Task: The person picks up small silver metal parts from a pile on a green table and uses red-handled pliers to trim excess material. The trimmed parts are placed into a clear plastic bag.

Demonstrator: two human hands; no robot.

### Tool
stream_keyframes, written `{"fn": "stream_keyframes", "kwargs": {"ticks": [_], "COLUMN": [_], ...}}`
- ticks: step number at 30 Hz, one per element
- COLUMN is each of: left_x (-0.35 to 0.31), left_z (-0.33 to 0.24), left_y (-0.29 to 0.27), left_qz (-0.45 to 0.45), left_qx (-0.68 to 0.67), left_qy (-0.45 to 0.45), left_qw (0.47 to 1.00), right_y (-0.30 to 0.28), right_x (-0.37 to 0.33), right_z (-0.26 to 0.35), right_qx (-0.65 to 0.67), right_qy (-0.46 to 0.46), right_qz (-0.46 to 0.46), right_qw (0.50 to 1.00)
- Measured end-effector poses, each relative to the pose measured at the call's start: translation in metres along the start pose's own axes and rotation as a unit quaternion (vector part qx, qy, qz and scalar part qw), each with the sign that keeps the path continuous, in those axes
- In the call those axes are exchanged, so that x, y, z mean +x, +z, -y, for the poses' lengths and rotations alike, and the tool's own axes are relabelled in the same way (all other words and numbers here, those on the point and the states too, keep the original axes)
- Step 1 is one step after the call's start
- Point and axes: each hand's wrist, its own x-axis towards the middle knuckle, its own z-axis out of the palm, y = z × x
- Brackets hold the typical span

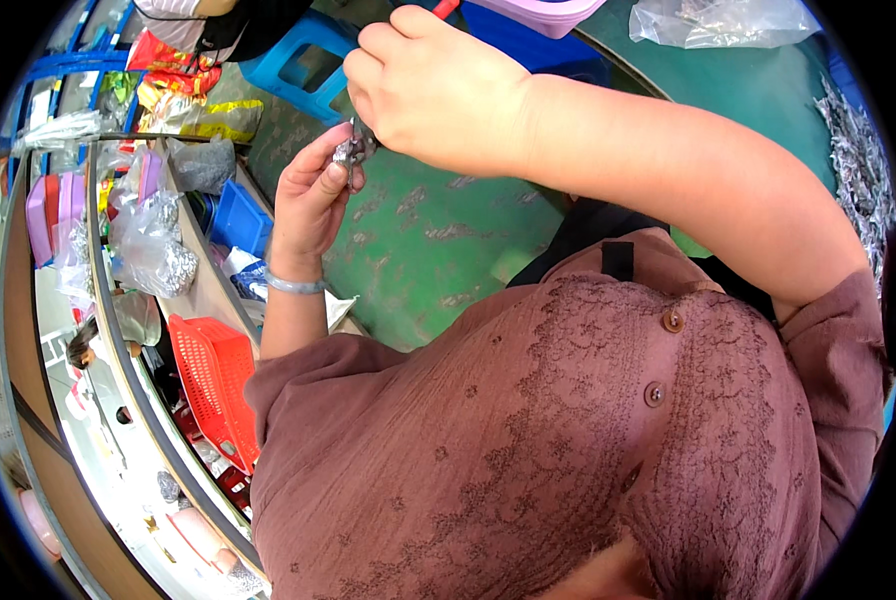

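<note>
My left hand, with a pale bangle at its wrist, pinches a small silvery metal part between thumb and fingers. Just above it, my right hand is closed in a fist around a slim red-handled tool, whose red end sticks out at the top of the fist. A thin metal shaft appears below the fist and reaches down by the part; whether it touches is too small to tell. My right fingers hide most of the tool, and its exact kind does not show.
A shelf unit on the left holds a red basket, a blue bin and clear bags of metal pieces. Ahead stand a blue stool and a lilac tub. A clear plastic bag lies on the green surface at upper right.
</note>
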Motion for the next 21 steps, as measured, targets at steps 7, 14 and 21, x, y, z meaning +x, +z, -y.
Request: {"fn": "stream_keyframes", "kwargs": {"ticks": [7, 14, 21], "left_x": [0.002, 0.005, 0.008], "left_z": [-0.002, 0.004, -0.001], "left_y": [0.006, -0.001, 0.004], "left_qz": [0.01, 0.009, 0.008], "left_qx": [-0.032, -0.007, -0.051], "left_qy": [0.03, 0.01, 0.023], "left_qw": [0.999, 1.0, 0.998], "right_y": [0.025, 0.013, 0.022], "right_x": [-0.004, 0.001, 0.003], "right_z": [-0.003, 0.006, -0.004], "right_qx": [0.215, -0.011, 0.35], "right_qy": [0.109, 0.048, 0.183], "right_qz": [0.116, 0.005, 0.227], "right_qw": [0.963, 0.999, 0.89]}}
